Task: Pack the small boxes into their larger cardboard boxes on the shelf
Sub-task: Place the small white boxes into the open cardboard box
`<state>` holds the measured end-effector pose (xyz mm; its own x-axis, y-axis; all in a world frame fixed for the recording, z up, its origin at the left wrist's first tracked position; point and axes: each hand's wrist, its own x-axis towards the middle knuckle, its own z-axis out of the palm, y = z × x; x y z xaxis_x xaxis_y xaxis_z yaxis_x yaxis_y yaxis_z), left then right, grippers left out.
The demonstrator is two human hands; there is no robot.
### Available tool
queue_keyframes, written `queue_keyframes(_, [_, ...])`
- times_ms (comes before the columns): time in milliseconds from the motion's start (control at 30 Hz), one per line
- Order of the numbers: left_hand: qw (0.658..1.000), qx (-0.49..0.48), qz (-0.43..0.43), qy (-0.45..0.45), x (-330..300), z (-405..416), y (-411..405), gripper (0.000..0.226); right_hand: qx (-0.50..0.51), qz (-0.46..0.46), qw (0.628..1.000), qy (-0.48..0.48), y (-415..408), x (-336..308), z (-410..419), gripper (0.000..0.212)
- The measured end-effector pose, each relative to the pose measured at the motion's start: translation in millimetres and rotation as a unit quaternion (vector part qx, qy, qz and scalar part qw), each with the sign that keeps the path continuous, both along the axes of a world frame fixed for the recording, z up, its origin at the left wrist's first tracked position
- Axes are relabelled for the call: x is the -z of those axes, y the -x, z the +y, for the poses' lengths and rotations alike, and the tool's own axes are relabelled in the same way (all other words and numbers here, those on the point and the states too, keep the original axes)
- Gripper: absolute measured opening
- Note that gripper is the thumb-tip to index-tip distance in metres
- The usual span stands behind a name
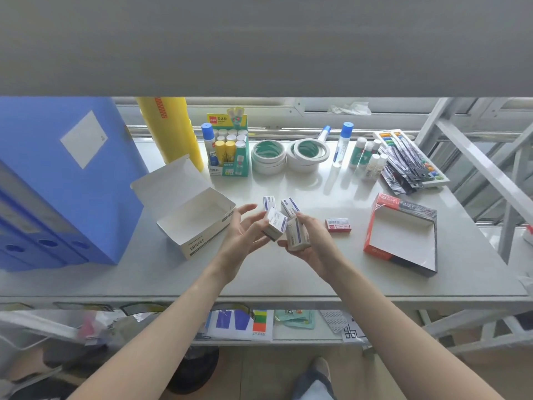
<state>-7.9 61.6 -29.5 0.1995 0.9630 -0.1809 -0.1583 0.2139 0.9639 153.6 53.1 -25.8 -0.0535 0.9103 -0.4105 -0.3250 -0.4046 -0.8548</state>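
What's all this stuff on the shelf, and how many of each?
White carton: one, open and empty, left of the hands.
Red carton: one, open and empty, right.
Small white boxes: four, blue-striped; two standing on the shelf, two held.
Small red box: one, lying between the hands and the red carton.
Blue folders: several, far left.
Yellow roll: one, at the back.
Glue display: one, green, at the back.
Tape rolls: two stacks, white, at the back.
Pen packs: a pile, dark, back right.
Left hand: holds one white box.
Right hand: holds another.
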Motion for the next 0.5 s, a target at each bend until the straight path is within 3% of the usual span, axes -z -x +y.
queue_keyframes(367, [0.999, -0.001, 0.049, 0.016, 5.3, 2.7, -2.8, 0.033, -0.007, -0.029, 0.999, -0.01, -7.4, 1.2, -0.1, 0.033])
queue_keyframes(500, [0.998, 0.013, 0.064, 0.021, 6.5, 3.4, -1.0, 0.044, 0.026, -0.072, 0.997, -0.005, -5.8, -0.5, 3.1, 0.027])
